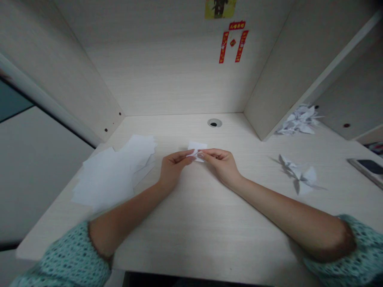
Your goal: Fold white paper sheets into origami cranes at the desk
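A small folded piece of white paper (197,146) is held between both hands, over the middle of the desk. My left hand (175,167) pinches its left side between thumb and fingers. On the right side, my right hand (223,163) grips it the same way, the thumb pressing on top. Part of the paper is hidden by the fingertips, so its exact folds cannot be made out. Both forearms rest low over the desktop, with green knitted sleeves pushed up to the elbows.
Loose white paper sheets (110,175) lie in a spread stack at the left. Folded paper pieces (299,175) sit at the right, and a heap of folded paper (301,119) lies behind them by the upright panel (287,79). A phone-like object (366,169) is at the right edge.
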The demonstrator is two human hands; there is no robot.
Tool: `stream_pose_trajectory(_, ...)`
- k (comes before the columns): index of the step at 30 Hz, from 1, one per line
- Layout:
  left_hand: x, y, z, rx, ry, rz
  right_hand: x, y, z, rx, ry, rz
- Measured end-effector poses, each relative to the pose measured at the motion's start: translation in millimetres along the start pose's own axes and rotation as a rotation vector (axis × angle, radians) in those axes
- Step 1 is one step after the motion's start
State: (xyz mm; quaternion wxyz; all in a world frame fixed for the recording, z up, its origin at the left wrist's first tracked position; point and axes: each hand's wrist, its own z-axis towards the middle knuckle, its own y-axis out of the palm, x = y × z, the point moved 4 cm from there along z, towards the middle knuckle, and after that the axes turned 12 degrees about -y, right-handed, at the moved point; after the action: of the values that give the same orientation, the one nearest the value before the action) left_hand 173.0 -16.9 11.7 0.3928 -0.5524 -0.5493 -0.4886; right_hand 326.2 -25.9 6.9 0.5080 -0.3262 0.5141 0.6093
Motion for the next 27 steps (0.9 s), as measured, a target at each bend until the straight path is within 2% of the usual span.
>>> stream_pose_trajectory(6, -0.9, -1.4, 1.2, 0.022, -0.012, 0.01, 2.6, -4.0, 1.2, 0.042, -0.025, -0.034)
stream_pose_trajectory(10, -3.9, -2.6, 3.2, 0.042, -0.022, 0.014, 5.3, -3.5, 1.2, 0.042, 0.016, 0.008)
stream_pose_trajectory(27, -3.5, 1.5, 1.9, 0.013, -0.019, -0.02, 3.8, -4.3, 0.0, 0.08, 0.022, 0.005)
